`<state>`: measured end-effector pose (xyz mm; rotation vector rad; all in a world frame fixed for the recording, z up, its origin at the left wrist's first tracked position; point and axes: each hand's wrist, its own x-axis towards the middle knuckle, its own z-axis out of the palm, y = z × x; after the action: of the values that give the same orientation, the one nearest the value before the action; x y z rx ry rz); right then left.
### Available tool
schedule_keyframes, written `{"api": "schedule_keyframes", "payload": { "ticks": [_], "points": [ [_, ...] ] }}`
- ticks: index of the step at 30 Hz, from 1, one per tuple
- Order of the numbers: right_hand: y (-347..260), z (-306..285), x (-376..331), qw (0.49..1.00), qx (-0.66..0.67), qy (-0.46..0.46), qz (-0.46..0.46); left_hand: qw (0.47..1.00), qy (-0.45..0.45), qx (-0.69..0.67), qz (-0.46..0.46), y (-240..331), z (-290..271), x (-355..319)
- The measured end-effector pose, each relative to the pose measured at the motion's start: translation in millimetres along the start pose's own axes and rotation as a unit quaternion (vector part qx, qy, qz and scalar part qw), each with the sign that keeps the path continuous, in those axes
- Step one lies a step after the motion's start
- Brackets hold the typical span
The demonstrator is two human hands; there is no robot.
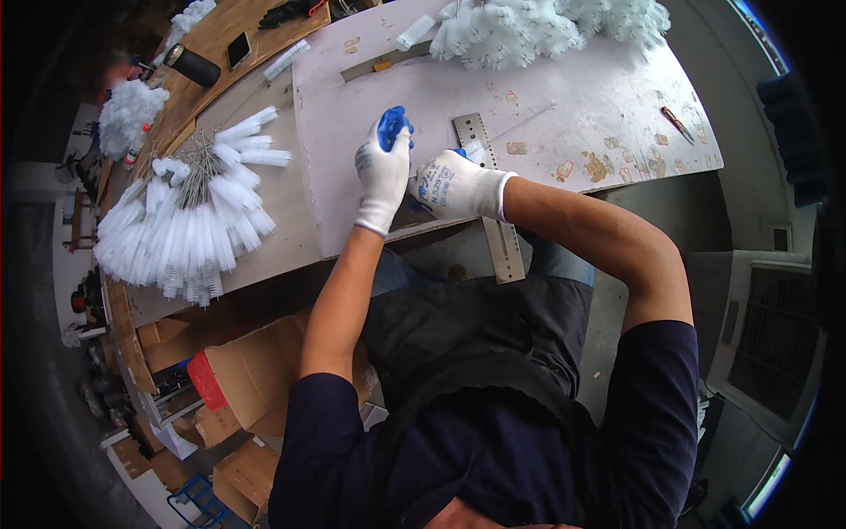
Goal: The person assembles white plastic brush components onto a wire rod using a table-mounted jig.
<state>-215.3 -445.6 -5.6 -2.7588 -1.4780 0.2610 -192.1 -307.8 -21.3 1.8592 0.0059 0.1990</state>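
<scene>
My left hand (384, 172), in a white glove with a blue-coated palm, is raised over the table with its fingers curled in. Whatever it may hold is hidden. Beside it, my right hand (460, 186) wears a matching glove and is closed around a white-bristled wire brush (476, 152). The brush's thin wire stem runs up to the right and ends in a small loop. Under my right wrist lies a metal strip with holes (506, 251), which crosses the table's near edge and sticks out toward my lap.
A fanned heap of white brushes (189, 212) lies at the left, and fluffy white piles (511, 35) sit at the far edge. A red-and-dark pen-like tool (677, 125) rests at right. A black bottle (192, 65) and phone (238, 50) stand far left; cardboard boxes (256, 370) are below.
</scene>
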Motion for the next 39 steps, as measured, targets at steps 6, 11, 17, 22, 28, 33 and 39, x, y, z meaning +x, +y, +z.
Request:
{"api": "schedule_keyframes", "payload": {
  "ticks": [6,11,17,22,28,33,39],
  "points": [
    [-30.5,-22.4,-12.4,0.994,0.023,-0.01,0.107,0.976,0.005,-0.15,-0.157,-8.4,-27.8,-141.3],
    [-51.5,-22.4,-3.7,0.969,0.067,0.011,0.238,0.89,-0.178,-0.299,-0.295,13.9,2.1,-178.2],
    [-60.6,-5.9,3.1,0.948,0.111,0.039,0.297,0.761,-0.078,-0.571,-0.298,3.4,45.7,-173.6],
    [-65.3,-22.0,6.6,0.948,0.104,-0.018,0.3,0.674,-0.169,-0.624,-0.358,-34.8,-23.6,-172.6],
    [-15.1,-3.4,-24.1,0.954,0.241,0.014,0.178,0.845,-0.305,-0.306,-0.315,-22.6,-101.5,-123.2],
    [-7.2,-13.0,-7.0,0.986,0.09,-0.086,0.115,0.909,-0.319,-0.133,-0.233,-33.7,-115.8,-100.3],
    [-21.9,1.4,-10.3,0.98,0.087,0.035,0.174,0.921,-0.107,0.308,0.213,-12.4,-129.0,-100.1]
  ]
}}
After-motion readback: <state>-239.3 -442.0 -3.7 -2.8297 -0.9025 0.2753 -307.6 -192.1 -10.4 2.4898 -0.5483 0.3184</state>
